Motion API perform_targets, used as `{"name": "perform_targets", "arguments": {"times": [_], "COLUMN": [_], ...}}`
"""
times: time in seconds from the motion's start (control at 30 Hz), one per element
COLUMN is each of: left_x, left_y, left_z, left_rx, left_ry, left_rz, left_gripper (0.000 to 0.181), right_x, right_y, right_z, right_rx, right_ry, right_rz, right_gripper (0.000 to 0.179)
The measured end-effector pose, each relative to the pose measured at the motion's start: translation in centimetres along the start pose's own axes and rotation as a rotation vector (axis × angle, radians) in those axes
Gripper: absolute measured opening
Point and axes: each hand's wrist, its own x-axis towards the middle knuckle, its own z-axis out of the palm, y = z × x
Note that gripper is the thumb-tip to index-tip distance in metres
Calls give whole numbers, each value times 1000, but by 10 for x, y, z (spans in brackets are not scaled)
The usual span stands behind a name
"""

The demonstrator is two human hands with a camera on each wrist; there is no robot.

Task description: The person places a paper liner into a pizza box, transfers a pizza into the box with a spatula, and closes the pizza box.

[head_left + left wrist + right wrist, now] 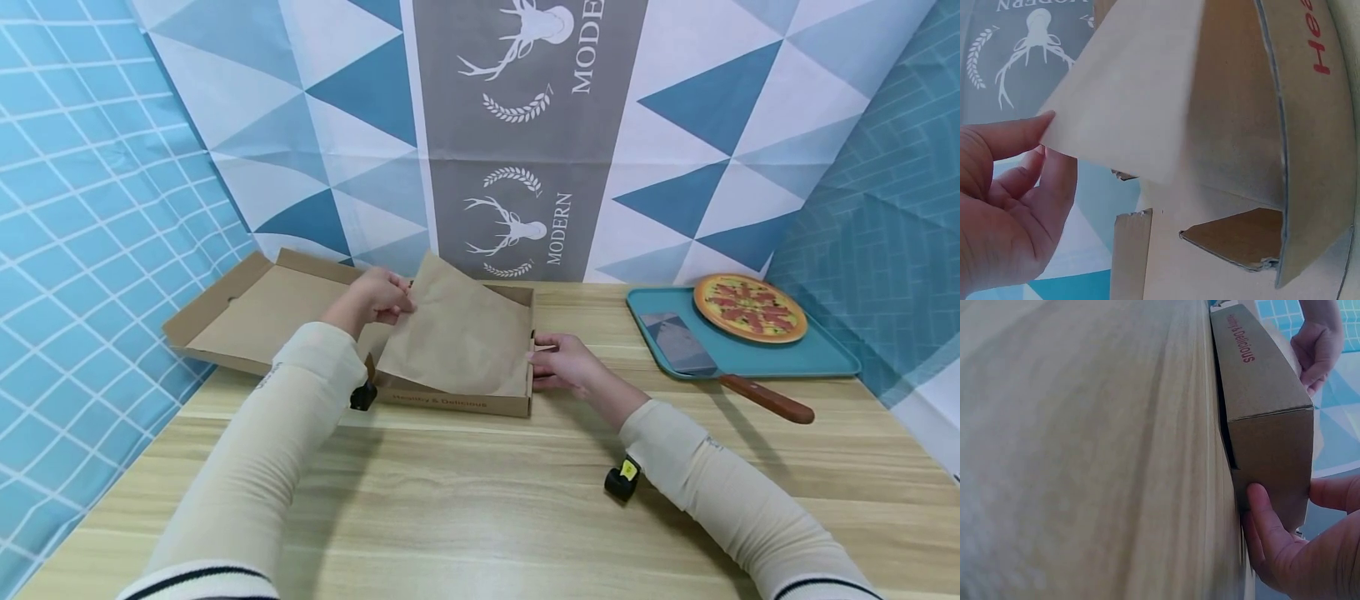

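An open cardboard pizza box (pixel 450 402) lies on the table, its lid (pixel 262 312) folded back to the left. Over its base a sheet of brown paper (pixel 457 333) slants, its left side lifted. My left hand (pixel 378 296) pinches a corner of this sheet between thumb and fingers; the left wrist view shows the paper (pixel 1122 87) raised above the box floor. At the box's right wall is my right hand (pixel 562 364). In the right wrist view its fingers (pixel 1266 519) lie against the wall's outer face and the thumb is at the top edge.
To the right, a teal tray (pixel 817 358) carries a pizza (pixel 750 308) and a flat metal spatula (pixel 678 343), whose wooden handle (pixel 768 398) juts over the tray's front edge. A patterned backdrop (pixel 525 158) stands right behind the table (pixel 465 500).
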Motion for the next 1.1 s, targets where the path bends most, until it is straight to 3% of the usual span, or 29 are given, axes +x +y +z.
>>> {"name": "perform_targets", "arguments": {"times": [0.1, 0.4, 0.67, 0.9, 1.1], "left_x": [2, 13, 12, 8, 6], "left_y": [-1, -4, 0, 4, 5], "left_z": [0, 3, 10, 17, 20], "left_rx": [53, 321, 580, 585, 560], "left_ry": [10, 32, 41, 16, -42], "left_rz": [-9, -18, -61, -103, -125], "left_gripper": [10, 12, 4, 15, 28], "right_x": [1, 0, 0, 1, 1], "right_y": [0, 0, 0, 0, 1], "right_z": [0, 1, 1, 1, 1], "right_rx": [0, -3, 0, -4, -2], "right_ry": [1, 14, 15, 6, 10], "right_rz": [-1, 6, 6, 3, 0], "right_gripper": [55, 55, 55, 55, 55]}}
